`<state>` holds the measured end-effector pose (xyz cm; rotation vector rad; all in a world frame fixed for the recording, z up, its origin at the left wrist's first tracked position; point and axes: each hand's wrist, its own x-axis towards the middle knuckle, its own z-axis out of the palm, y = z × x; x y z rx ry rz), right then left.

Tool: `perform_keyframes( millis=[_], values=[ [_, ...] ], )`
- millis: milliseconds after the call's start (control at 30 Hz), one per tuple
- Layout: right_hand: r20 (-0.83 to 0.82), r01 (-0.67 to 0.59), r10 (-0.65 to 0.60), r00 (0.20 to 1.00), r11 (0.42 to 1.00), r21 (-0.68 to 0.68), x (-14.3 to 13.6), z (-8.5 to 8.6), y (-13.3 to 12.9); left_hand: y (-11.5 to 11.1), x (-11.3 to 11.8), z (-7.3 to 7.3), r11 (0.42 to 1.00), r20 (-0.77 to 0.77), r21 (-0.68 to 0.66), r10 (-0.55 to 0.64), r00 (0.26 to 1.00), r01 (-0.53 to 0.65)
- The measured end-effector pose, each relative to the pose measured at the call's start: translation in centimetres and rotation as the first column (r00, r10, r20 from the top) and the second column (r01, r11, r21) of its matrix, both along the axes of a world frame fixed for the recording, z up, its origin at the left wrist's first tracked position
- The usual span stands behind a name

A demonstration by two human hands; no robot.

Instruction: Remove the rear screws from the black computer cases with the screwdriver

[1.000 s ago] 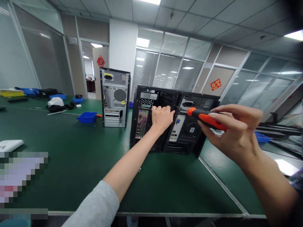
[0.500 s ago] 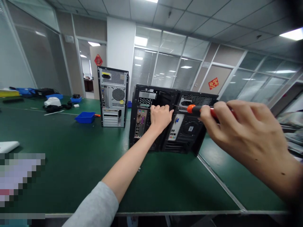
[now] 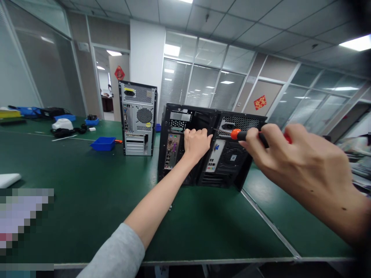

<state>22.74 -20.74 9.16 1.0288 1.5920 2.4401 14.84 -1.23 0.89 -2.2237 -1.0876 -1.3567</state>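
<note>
Two black computer cases stand side by side with their rear panels facing me: the left case (image 3: 163, 150) and the right case (image 3: 218, 178). My left hand (image 3: 198, 144) is closed at the left case's rear, near its dark opening, with the fingers curled over and the fingertips hidden. My right hand (image 3: 301, 162) wraps around the handle of a screwdriver (image 3: 241, 134), black with an orange-red end. Its thin shaft points left across the right case's power supply (image 3: 243, 123). Whether the tip touches a screw I cannot make out.
A silver-backed computer tower (image 3: 139, 116) stands left of the black cases. Beside it is a blue tray (image 3: 103, 144). Small metal bits (image 3: 170, 207) lie on the green table (image 3: 220, 227). A white device (image 3: 63, 124), cables and more trays sit far left.
My right hand has shifted and turned slightly, with the screwdriver handle a little farther right. My left hand stays at the same spot on the left case.
</note>
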Motion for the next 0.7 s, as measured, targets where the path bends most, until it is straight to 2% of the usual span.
perform_keyframes(
  millis=[233, 367, 567, 700],
  values=[
    [-0.031, 0.018, -0.017, 0.999, 1.0, 0.003, -0.3, -0.4, 0.0, 0.0, 0.0, 0.0, 1.0, 0.002, -0.009, 0.002, 1.0, -0.002],
    [-0.054, 0.074, -0.075, 0.996, 0.997, -0.015, -0.5, -0.5, -0.4, 0.0, 0.1, 0.0, 1.0, -0.007, -0.007, 0.003, 1.0, -0.003],
    [-0.079, 0.16, -0.17, 0.982, 0.98, -0.122, -0.5, 0.0, -1.3, -0.1, 0.1, 0.0, 1.0, -0.007, -0.002, 0.009, 1.0, -0.009],
    [-0.048, 0.154, -0.162, 0.986, 0.977, -0.147, -1.0, 0.1, -1.5, -0.1, 0.1, 0.0, 1.0, -0.004, -0.008, 0.005, 1.0, -0.005]
  ],
)
